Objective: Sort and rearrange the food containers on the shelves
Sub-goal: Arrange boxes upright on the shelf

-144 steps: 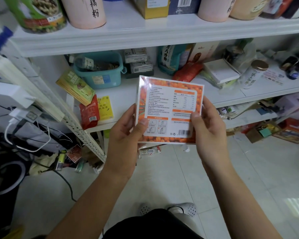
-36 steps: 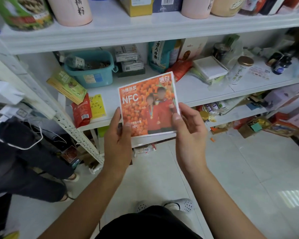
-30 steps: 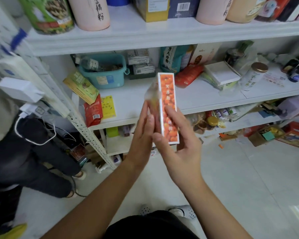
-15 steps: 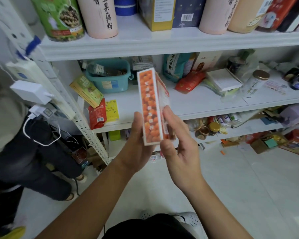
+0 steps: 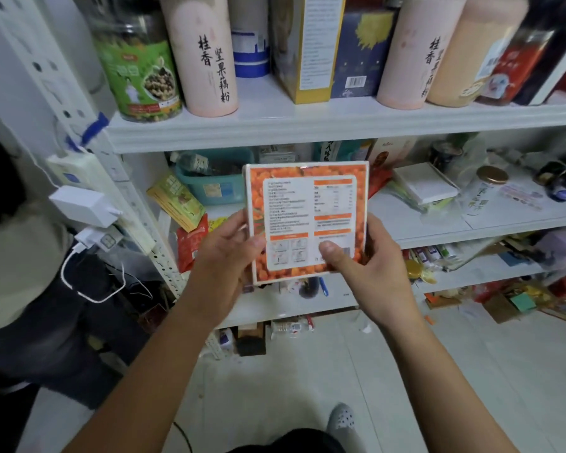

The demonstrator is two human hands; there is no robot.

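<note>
I hold a flat orange box (image 5: 304, 204) upright in front of the shelves, its back with the white printed panel facing me. My left hand (image 5: 224, 256) grips its lower left edge. My right hand (image 5: 361, 266) grips the lower right corner, thumb pressed on the panel. The upper shelf (image 5: 307, 124) carries a green nut jar (image 5: 141, 76), pink tubes (image 5: 203, 57) and boxes (image 5: 307, 47). Behind the box, the middle shelf (image 5: 438, 230) holds a teal basket (image 5: 216, 184), pouches, a white box (image 5: 425, 188) and a gold-lidded jar (image 5: 486, 191).
Another person (image 5: 20, 276) in dark trousers stands close at the left. A power strip with chargers and a white cable (image 5: 89, 210) hangs on the perforated shelf post. Lower shelves and the floor at the right hold cluttered packets and cartons (image 5: 510, 305). Pale tiled floor lies below.
I have turned the box from its narrow orange side to its printed back and raised it toward the upper shelf. The view has moved closer to the shelves.
</note>
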